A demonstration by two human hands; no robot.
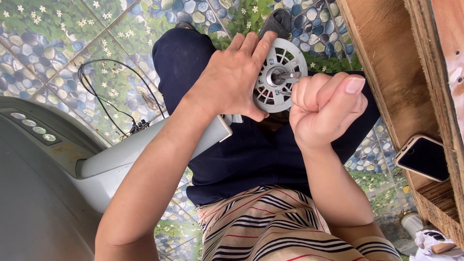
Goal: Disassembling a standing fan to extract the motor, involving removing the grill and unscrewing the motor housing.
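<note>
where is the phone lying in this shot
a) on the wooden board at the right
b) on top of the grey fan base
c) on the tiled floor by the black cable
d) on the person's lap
a: the phone lies screen-up on the wooden board at the right edge, apart from both hands, which are at the round grey motor housing.
</note>
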